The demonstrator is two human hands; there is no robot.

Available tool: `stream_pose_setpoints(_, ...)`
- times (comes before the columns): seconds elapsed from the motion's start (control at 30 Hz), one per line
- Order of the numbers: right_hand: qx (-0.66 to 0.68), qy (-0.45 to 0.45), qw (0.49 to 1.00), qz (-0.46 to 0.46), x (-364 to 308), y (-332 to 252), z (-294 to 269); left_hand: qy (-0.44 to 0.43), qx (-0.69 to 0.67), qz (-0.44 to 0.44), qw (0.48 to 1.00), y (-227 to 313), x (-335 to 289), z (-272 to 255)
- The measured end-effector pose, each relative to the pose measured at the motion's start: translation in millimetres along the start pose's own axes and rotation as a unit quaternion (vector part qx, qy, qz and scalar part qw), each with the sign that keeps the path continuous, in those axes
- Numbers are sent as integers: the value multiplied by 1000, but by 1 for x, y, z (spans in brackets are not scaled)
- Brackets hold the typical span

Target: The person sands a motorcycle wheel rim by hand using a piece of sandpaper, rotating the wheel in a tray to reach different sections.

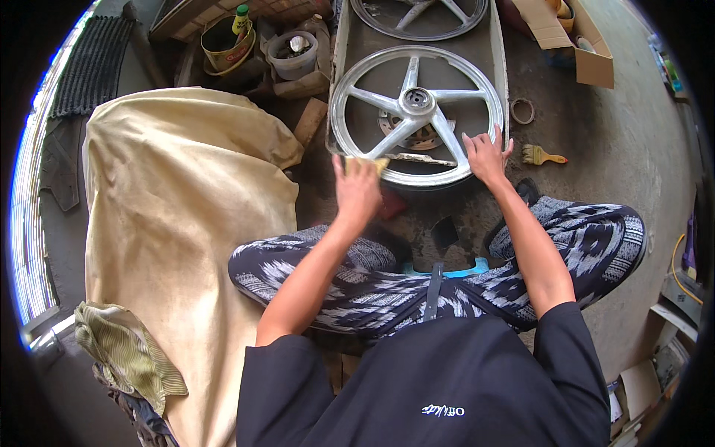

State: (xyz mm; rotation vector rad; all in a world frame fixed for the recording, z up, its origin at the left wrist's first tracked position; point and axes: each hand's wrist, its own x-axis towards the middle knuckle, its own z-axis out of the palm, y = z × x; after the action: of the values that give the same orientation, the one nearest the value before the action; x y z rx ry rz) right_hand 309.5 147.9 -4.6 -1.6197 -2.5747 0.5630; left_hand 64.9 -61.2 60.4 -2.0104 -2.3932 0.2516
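hands on the near rim of a five-spoke wheel

the wheel (415, 112) lies flat in a shallow tray (497, 52), directly ahead of the seated person at 12 o'clock. its hub is well beyond both hands; only the near arc of the rim is within their reach.

left hand (357, 188): pressed flat, fingers together, on a yellow pad (366, 163) that rests against the rim at about the wheel's 7 o'clock. the hand covers most of the pad, so the grip underneath cannot be told exactly; it appears to hold the pad down under the palm and fingers.

right hand (484, 158): fingers spread wide, laid on the rim at about the wheel's 4 o'clock. it holds nothing and looks to be bracing the wheel.

key relation: the two hands sit on the same near arc, the right a little farther forward than the left. the rim curves away from the pad toward 9 o'clock on one side and toward the right hand on the other.

surroundings: a second wheel (421, 16) lies farther off at 12 o'clock. a paintbrush (542, 156) lies on the floor just right of the right hand, at 3 o'clock. a tan cloth (179, 216) covers something bulky at 9 o'clock.
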Motion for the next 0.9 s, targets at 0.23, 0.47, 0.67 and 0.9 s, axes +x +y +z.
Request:
stream_pose_setpoints(0.23,-1,1,1000,2,0,-2,0,-30,-8,-47,998,-41,34,18)
stream_pose_setpoints(0.47,3,14,1000,6,-2,-2,-2,-66,-76,-77,992,-4,36,29)
stream_pose_setpoints(0.67,2,10,1000,-4,-3,-2,1,-97,-70,-100,988,37,37,48)
stream_pose_setpoints(0.9,9,24,1000,-3,0,-4,3,-84,-172,-219,957,56,64,48)
